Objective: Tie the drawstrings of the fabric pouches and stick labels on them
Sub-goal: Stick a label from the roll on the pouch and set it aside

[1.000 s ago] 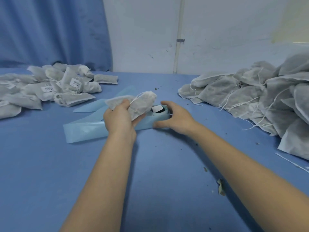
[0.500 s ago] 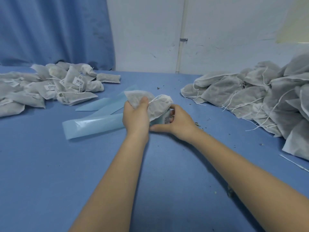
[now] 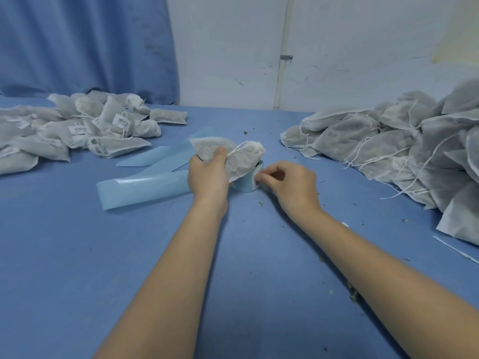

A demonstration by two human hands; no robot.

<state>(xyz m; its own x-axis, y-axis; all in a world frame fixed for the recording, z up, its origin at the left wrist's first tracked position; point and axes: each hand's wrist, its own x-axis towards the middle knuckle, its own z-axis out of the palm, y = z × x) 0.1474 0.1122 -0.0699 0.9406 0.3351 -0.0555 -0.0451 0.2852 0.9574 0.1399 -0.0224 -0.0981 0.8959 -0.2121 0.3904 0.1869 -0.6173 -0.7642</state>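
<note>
Across the blue surface (image 3: 77, 268), biggest first: a heaped pile of unlabelled pouches (image 3: 404, 151) sprawls along the right side, white drawstrings trailing loose. Over on the far left lies a smaller pile of labelled pouches (image 3: 85, 128), barcode stickers showing. Between them, a long pale-blue backing strip (image 3: 145, 187) unrolls leftward from the label roll (image 3: 248, 181), which stands at centre, partly hidden. Now the pouch (image 3: 233, 156) in play: it's up off the surface, just above the roll, gripped by the left hand (image 3: 208, 177) with the thumb pressed on top and its drawstring (image 3: 239, 147) looping over the fabric. Just to the right, the right hand (image 3: 290, 185) sits at the roll's edge, fingers curled and pinching at the strip there; whether a label is caught between them is too small to tell. Tiny dried bits dot the surface.
</note>
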